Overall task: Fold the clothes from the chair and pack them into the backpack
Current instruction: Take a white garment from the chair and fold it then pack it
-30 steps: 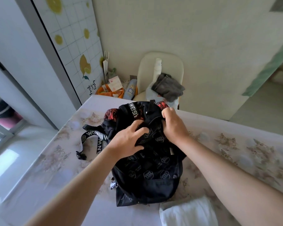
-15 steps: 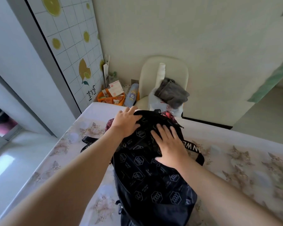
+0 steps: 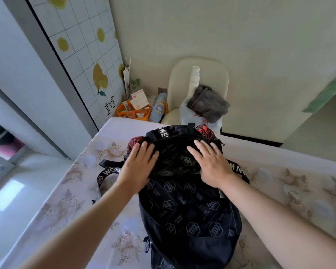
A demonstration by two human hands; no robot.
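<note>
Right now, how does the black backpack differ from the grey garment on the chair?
The black backpack lies on the table, with the left hand and right hand pressing flat on its top. The grey garment sits bundled on the chair, untouched. The backpack bears a white hexagon print, while the garment is plain. Both are soft fabric.
</note>
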